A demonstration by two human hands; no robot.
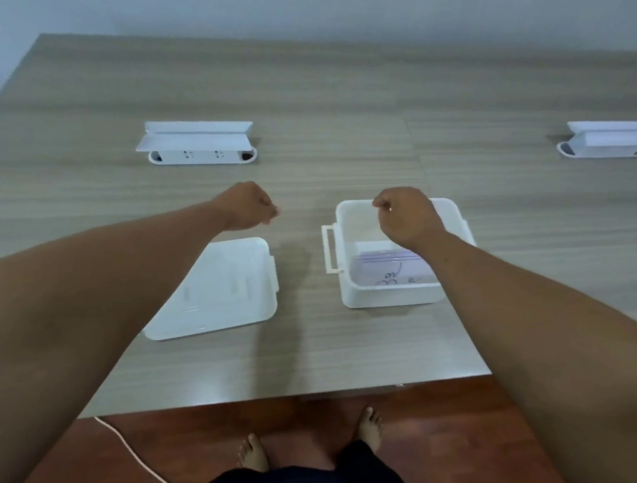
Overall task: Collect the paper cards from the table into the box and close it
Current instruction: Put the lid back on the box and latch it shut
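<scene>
A white box [358,222] with a side handle stands open on the wooden table [324,96], right of centre. Inside it lie paper cards [392,274], the top one bearing dark handwriting. The box's white lid [221,294] lies flat on the table to the left of the box. My right hand [406,217] hovers over the box with its fingers curled into a fist, nothing visible in it. My left hand [248,206] is also curled shut, held above the table just beyond the lid's far edge. No loose cards show on the tabletop.
Two white socket units with raised flaps sit in the table, one at the far left [199,142] and one at the far right [610,140]. The table's near edge runs below the lid. A white cable [137,454] lies on the reddish floor by my bare feet.
</scene>
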